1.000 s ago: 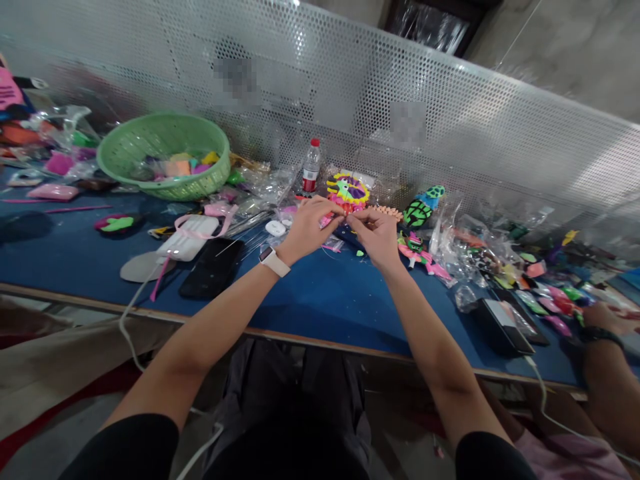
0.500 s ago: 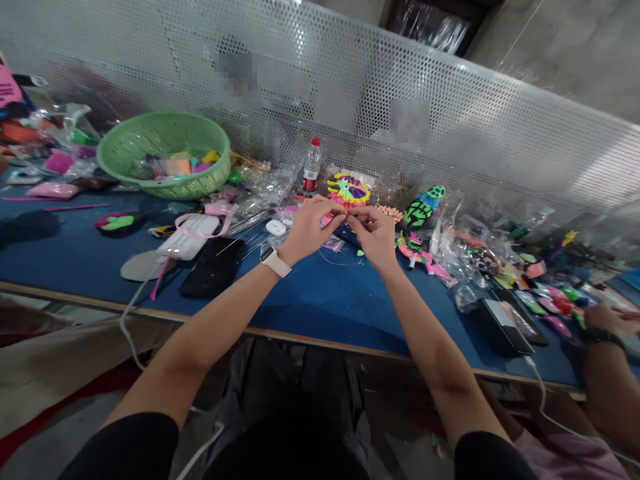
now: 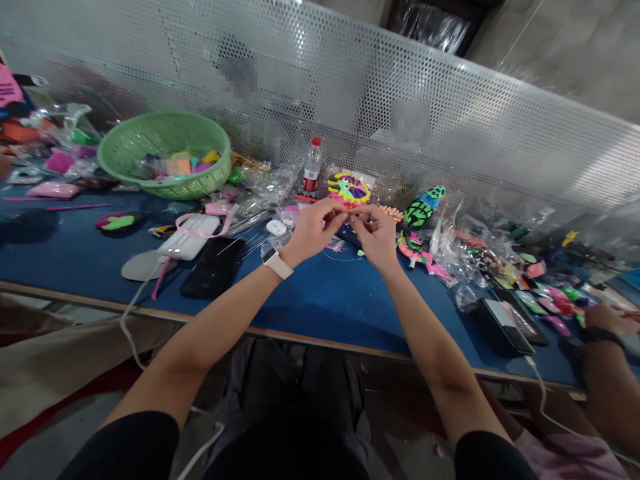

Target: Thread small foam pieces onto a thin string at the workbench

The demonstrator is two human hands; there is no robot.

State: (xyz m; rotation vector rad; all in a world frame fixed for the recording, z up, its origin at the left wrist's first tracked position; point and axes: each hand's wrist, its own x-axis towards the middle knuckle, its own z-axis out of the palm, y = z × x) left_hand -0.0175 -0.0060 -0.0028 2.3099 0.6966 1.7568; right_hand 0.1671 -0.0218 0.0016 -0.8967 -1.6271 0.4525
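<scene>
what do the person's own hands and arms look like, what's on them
Both the left hand and right hand are bare, without gloves. The left wrist wears a watch with a dark, rectangular face and a pale band; no watch shows on the right wrist. A short black sleeve ends above each elbow, leaving both forearms uncovered.

I've got a blue surface (image 3: 320, 300) on my feed, pale green basket (image 3: 213, 181), red-capped bottle (image 3: 312, 162), yellow-purple-pink figure (image 3: 354, 189), plus a green piece (image 3: 418, 213) with black lines.
</scene>
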